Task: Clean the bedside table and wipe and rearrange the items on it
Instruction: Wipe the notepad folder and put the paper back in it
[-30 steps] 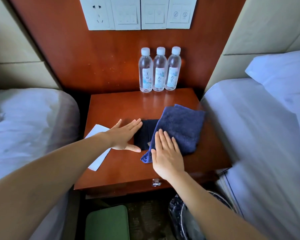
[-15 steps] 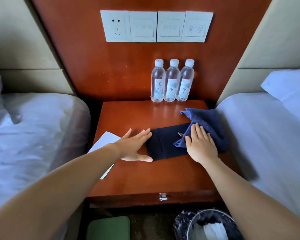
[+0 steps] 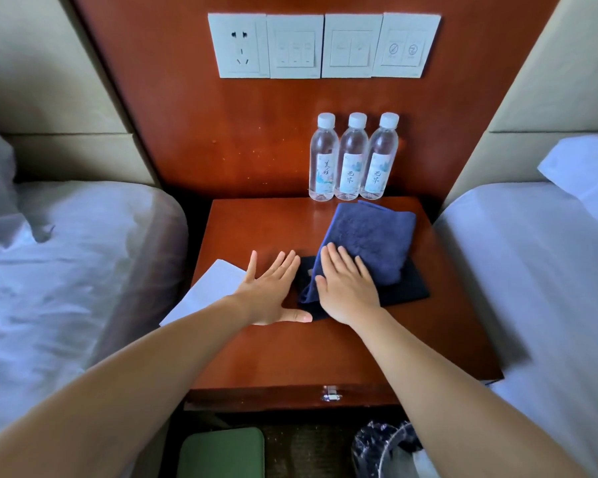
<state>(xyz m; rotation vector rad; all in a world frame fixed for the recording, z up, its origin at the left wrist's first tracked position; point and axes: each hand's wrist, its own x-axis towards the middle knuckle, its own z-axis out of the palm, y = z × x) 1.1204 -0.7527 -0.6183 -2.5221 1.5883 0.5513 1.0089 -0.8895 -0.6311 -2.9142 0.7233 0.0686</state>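
At the centre of the glossy red-brown wooden bedside table [image 3: 325, 353], the flat-fingered right hand [image 3: 347, 291] is pressing a folded dark-blue terry cloth [image 3: 370, 236] over a flat black rectangular folder [image 3: 408, 288], the equally flat left hand [image 3: 273, 291] apparently bracing its left edge against sliding.

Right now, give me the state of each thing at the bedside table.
Left hand: open, flat on tabletop.
Right hand: open, pressing the towel.
Towel: folded, partly over dark pad.
Three bottles: upright, capped.
White paper: overhanging tabletop's left edge.
Drawer: shut.
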